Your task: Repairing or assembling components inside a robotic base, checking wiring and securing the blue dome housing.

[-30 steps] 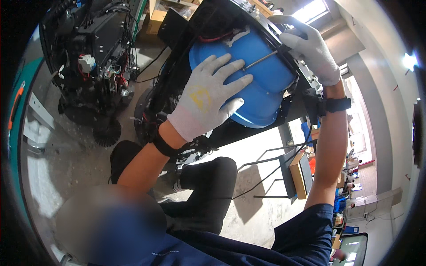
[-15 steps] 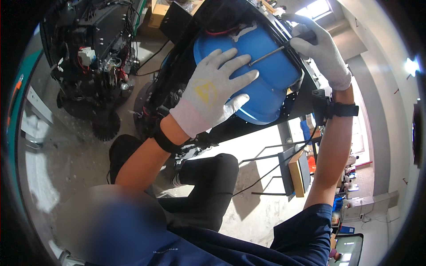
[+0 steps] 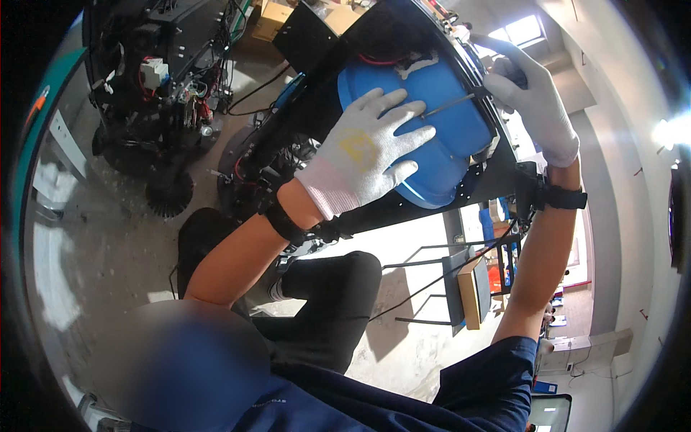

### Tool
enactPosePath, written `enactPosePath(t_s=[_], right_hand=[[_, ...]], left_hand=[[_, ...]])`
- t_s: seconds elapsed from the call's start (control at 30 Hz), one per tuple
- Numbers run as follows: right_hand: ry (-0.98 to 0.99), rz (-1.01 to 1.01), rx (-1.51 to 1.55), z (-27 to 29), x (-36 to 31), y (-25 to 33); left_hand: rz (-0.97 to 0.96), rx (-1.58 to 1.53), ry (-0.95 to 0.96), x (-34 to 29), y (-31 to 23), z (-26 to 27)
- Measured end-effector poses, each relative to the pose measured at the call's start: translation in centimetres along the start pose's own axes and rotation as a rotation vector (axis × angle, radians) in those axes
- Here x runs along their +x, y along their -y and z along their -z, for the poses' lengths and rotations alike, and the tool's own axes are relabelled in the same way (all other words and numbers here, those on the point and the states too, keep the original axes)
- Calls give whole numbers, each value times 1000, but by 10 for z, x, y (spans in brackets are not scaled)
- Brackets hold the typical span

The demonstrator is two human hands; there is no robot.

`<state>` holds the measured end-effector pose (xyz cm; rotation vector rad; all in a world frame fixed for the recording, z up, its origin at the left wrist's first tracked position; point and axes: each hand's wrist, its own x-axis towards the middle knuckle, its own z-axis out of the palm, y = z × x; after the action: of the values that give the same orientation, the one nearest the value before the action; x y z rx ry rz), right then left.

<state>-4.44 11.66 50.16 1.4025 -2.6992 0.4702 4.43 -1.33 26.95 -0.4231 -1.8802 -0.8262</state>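
A blue plastic tank [image 3: 446, 144] sits inside a black machine frame [image 3: 381, 36]. My left hand [image 3: 363, 155], in a white glove, lies flat on the tank with its fingers spread. My right hand [image 3: 533, 101], also gloved, grips the handle of a screwdriver [image 3: 450, 106]. The thin shaft runs left across the tank's top, and its tip lies near my left fingertips. Black bands wrap both wrists.
A second black machine [image 3: 165, 72] with wires and round brushes stands at the left on the concrete floor [image 3: 93, 245]. My bent legs in dark trousers [image 3: 324, 302] are below. A metal-framed stand with a box [image 3: 471, 288] is at the right.
The view has shifted slightly. My right hand with the screwdriver has moved a little to the right and down along the tank's edge. The left hand stays pressed on the tank.
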Motion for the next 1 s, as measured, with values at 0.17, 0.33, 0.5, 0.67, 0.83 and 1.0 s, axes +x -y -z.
enactPosePath(t_s=[0.17, 0.33, 0.5, 0.67, 0.83, 1.0], right_hand=[[125, 55, -77, 11, 0, -7], [153, -4, -17, 12, 1, -9], [163, 9, 8, 14, -1, -13], [126, -12, 33, 9, 1, -15], [-18, 51, 134, -5, -3, -21], [-96, 113, 366, -13, -10, -42]], left_hand=[[-11, -2, -6, -3, 0, 0], [2, 14, 17, -2, 1, -1], [-11, 1, 8, -1, 1, -2], [10, 23, 22, -2, 0, 0], [21, 33, 31, -2, 0, 1], [7, 31, 29, 3, -5, 3]])
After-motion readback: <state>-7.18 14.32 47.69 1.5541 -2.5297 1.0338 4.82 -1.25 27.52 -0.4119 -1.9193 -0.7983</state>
